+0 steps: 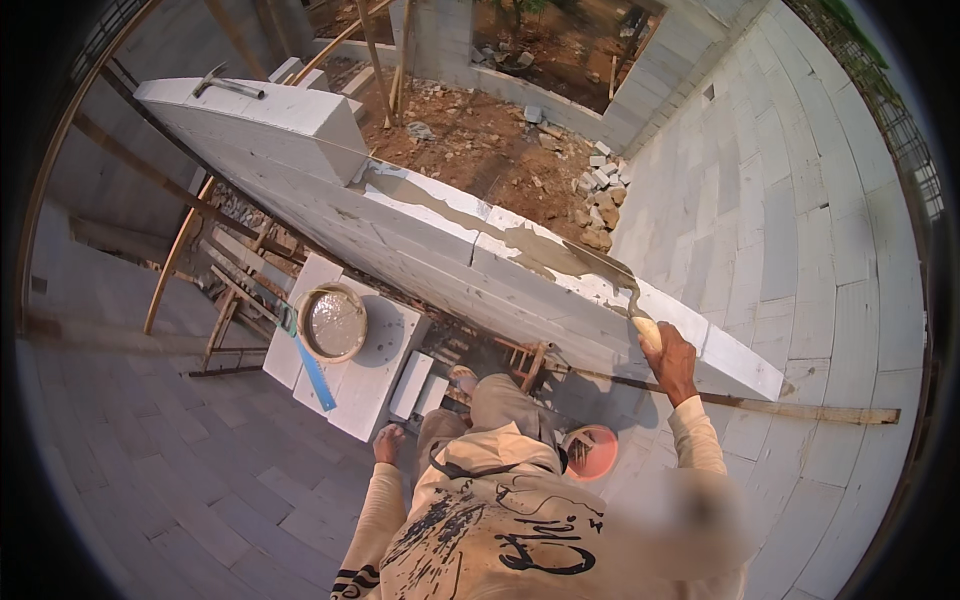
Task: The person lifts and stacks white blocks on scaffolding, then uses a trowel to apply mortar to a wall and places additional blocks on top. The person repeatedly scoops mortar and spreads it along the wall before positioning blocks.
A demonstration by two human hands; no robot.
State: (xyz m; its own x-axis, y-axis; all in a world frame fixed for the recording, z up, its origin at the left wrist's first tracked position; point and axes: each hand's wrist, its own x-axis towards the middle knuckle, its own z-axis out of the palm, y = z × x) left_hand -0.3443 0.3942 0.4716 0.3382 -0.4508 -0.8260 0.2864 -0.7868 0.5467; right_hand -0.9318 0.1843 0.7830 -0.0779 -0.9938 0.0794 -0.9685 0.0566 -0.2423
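My right hand (672,362) is closed round the wooden handle of a trowel (648,332), at the near right part of the block wall (560,320). The trowel's blade meets a strip of wet grey mortar (540,248) spread along the wall's white top. My left hand (389,443) hangs low beside my thigh, near the stacked white blocks; its fingers are too small and folded from view to read. On those blocks (375,385) stands a round bucket (333,322) of grey mortar. A hand saw (315,372) with a blue blade and green handle lies beside it.
A hammer (228,86) lies on the raised blocks at the wall's far left end. An orange-red bucket (590,452) stands low by my legs. Wooden poles and scaffold planks (240,265) fill the left. Beyond the wall lie red soil and rubble (603,195); a tall block wall (760,200) rises right.
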